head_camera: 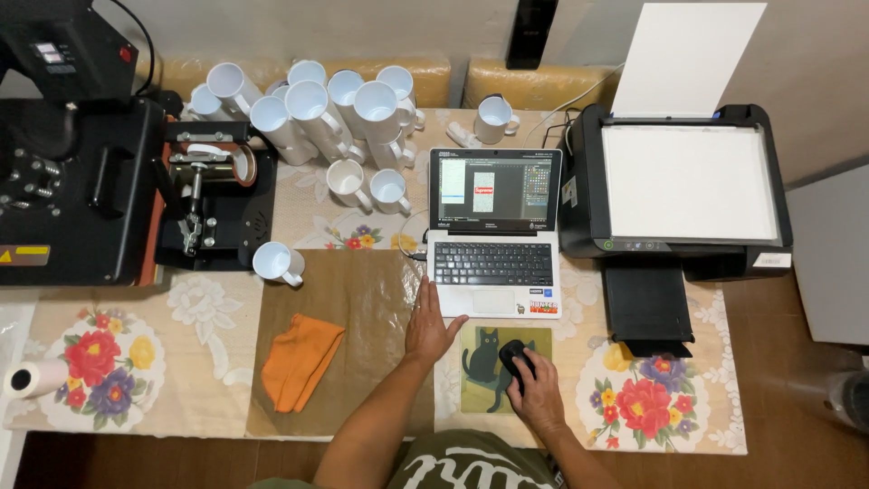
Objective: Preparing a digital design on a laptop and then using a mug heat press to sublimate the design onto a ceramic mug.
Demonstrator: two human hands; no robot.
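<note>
My right hand (536,391) rests on a black computer mouse (514,354) that sits on a green mouse pad (480,362) with a black cat picture. Flat on the table lies my left hand (429,326), fingers together, just left of the small white laptop (493,237). The laptop is open, its screen lit with an image-editing window. A thin cable plugs into the laptop's left side near my left hand.
A black printer (674,195) with white paper stands right of the laptop. Several white mugs (344,109) crowd the back. A black heat press (72,154) and mug press (213,195) stand at left, with an orange cloth (299,358) and a paper roll (34,378) nearer me.
</note>
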